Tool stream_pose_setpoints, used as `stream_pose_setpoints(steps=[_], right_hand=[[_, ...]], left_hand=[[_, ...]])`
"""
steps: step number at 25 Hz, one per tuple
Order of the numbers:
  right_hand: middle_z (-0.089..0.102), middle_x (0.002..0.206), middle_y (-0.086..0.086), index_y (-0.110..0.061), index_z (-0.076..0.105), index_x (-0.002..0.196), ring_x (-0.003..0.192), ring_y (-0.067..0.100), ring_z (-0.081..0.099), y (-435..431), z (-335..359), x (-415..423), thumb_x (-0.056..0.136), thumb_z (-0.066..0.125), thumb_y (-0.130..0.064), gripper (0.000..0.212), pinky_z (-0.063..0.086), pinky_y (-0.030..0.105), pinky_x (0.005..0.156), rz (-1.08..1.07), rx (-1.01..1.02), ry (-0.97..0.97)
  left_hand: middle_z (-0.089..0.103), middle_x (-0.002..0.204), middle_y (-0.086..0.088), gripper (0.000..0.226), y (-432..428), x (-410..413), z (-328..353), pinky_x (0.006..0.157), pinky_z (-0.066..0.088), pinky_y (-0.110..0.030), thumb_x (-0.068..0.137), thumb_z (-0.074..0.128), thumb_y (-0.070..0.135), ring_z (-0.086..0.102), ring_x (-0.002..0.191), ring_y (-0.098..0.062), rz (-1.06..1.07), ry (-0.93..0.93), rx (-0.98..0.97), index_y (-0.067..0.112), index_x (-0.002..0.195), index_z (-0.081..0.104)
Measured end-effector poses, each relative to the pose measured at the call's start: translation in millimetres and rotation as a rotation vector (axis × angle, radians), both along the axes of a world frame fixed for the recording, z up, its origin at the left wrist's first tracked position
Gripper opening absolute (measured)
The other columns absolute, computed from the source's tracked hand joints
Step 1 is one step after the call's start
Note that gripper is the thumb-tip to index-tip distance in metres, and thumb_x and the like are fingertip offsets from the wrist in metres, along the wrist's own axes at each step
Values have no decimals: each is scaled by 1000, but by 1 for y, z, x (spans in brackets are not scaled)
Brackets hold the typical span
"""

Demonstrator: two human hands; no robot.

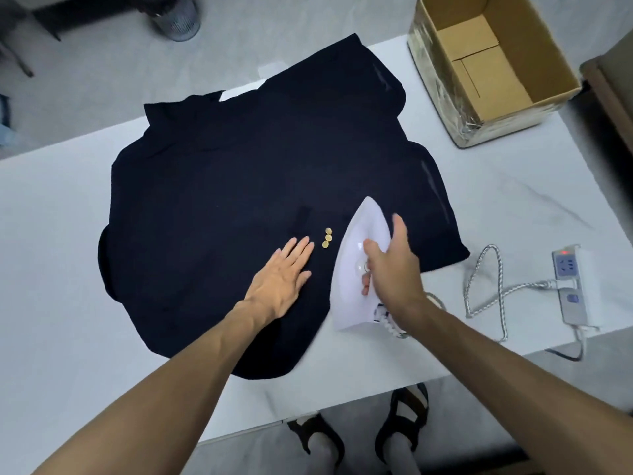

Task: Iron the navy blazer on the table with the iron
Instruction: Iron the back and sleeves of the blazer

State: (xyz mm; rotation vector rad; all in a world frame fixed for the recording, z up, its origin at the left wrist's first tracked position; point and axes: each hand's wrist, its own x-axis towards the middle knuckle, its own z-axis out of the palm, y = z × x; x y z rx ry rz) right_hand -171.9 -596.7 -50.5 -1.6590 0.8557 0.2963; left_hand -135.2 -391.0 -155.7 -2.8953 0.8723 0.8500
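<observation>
Left hand lies spread on the blazer; right hand seems half-closed on the iron, which could scorch the buttons or fingers.

Pale grey marbled floor beyond a white table with faint grey veins. At the far left, a ribbed glass bin beside dark furniture legs. At the right edge, part of a brown seat. Soft, even light, no hard shadows.

The left hand lies flat on the navy blazer; the right hand grips the white iron on the counter.
</observation>
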Motion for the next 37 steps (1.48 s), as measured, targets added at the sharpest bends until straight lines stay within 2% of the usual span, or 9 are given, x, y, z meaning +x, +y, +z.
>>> stream_pose_setpoints(steps=[3,6,9,13,21,26,30,33,37], right_hand=[[64,93,13,-48,12,150,74,27,67,45,-7,8,95,38,-21,66,56,36,70,93,-130,-12],[54,75,3,-40,16,152,83,30,58,71,-20,14,99,37,-18,61,50,46,85,108,-279,61],[44,60,-3,-33,18,153,70,24,50,81,-29,10,101,40,-15,60,46,37,75,199,-485,73],[44,56,-1,-34,21,153,60,22,47,90,-33,12,99,41,-14,60,41,33,64,209,-509,17],[59,73,7,-38,24,151,65,27,57,89,-35,18,97,39,-17,60,54,42,65,111,-341,42],[45,60,-6,-33,22,152,54,15,45,101,-39,12,98,41,-14,61,40,32,60,120,-464,26],[50,65,-4,-33,21,153,53,12,45,104,-44,5,98,41,-15,62,38,30,59,64,-501,48],[43,55,-7,-34,24,152,46,8,41,103,-43,9,97,42,-14,61,33,22,52,87,-466,25],[44,59,-7,-37,22,152,56,14,48,97,-42,38,100,42,-19,58,39,29,63,132,-511,54]], left_hand=[[14,164,14,52,10,-1,-3,122,14,-24,107,31,16,8,151,-3,265,8,-321,26,157,21],[0,165,12,53,30,-1,-15,124,1,-26,108,22,26,-2,151,-5,190,-135,-166,24,159,6],[-5,165,10,55,34,-3,-24,124,-3,-28,108,18,34,-7,151,-7,180,-168,-138,23,158,0],[5,166,8,56,37,-6,-32,124,0,-30,107,22,36,1,152,-9,164,-208,-164,20,159,10],[11,165,7,55,40,-7,-38,124,13,-35,105,14,34,7,152,-9,198,-220,-219,18,158,17],[14,164,9,54,40,-6,-37,124,13,-34,105,11,32,8,152,-7,249,-200,-257,20,158,18],[12,165,8,53,41,-8,-42,124,11,-33,106,15,31,6,152,-7,241,-216,-240,20,158,15],[12,165,7,53,41,-6,-44,124,9,-33,106,19,31,7,152,-8,227,-226,-218,19,158,15],[12,165,4,54,40,-6,-46,124,8,-34,106,21,31,7,152,-10,213,-247,-193,17,158,16]])
